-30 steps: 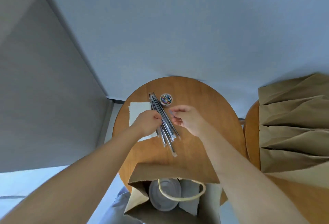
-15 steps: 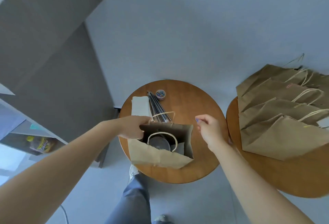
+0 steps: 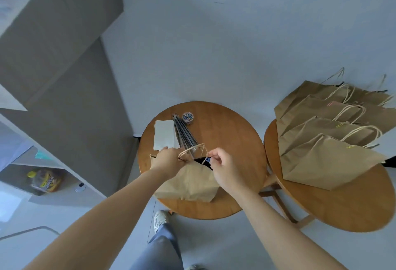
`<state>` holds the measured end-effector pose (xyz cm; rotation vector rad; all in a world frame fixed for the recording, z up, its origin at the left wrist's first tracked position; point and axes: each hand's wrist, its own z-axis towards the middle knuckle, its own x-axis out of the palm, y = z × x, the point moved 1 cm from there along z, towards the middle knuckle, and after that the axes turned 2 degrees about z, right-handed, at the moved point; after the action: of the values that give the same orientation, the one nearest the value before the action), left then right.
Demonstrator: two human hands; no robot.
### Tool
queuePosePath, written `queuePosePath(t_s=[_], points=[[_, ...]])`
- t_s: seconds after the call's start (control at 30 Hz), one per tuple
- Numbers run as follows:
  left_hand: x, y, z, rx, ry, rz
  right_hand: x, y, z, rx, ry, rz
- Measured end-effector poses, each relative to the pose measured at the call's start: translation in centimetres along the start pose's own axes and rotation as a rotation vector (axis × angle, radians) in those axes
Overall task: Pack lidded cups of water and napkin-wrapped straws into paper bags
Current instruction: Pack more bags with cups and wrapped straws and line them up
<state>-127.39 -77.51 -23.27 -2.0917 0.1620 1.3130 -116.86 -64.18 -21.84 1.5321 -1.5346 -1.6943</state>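
Observation:
A brown paper bag (image 3: 190,184) stands on the round wooden table (image 3: 231,141), its mouth pinched nearly closed. My left hand (image 3: 168,160) grips the bag's top edge on the left, by the twine handles (image 3: 194,150). My right hand (image 3: 225,168) pinches a small blue paper clip (image 3: 207,160) at the bag's top edge on the right. The cup inside is hidden. Behind the bag lie a stack of white napkins (image 3: 164,133) and a bundle of wrapped straws (image 3: 184,133).
A small round tub of coloured paper clips (image 3: 188,117) sits at the table's back. A second round table (image 3: 334,201) on the right carries several closed paper bags (image 3: 325,162). My shoe (image 3: 160,220) is below; a grey shelf unit (image 3: 53,98) stands left.
The bag's mouth, open with the cup visible half a second ago, is now pressed together. My right hand moved from beside the bag onto its top edge with a blue clip.

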Motion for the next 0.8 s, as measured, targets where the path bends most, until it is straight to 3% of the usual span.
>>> queuePosePath(t_s=[0.1,0.23,0.37,0.5,0.63,0.8], points=[[-0.7,-0.6,0.0,-0.016,-0.008,-0.047,0.6,-0.3,-0.9,-0.208,-0.072,-0.146],[-0.8,-0.1,0.8,-0.038,-0.004,-0.047,1.4,-1.4,-1.5,-0.242,-0.269,-0.02],[-0.5,0.1,1.2,0.02,0.022,-0.024,2.3,-1.5,-0.9,-0.389,-0.1,-0.312],[-0.2,0.5,1.6,0.068,0.029,-0.014,2.5,0.6,1.7,-0.429,0.097,-0.584],[-0.1,1.0,2.0,0.139,0.053,0.059,2.3,2.7,3.7,-0.489,0.192,-0.861],[-0.4,1.3,2.5,0.174,0.078,0.054,2.4,3.3,5.2,-0.509,0.278,-0.934]])
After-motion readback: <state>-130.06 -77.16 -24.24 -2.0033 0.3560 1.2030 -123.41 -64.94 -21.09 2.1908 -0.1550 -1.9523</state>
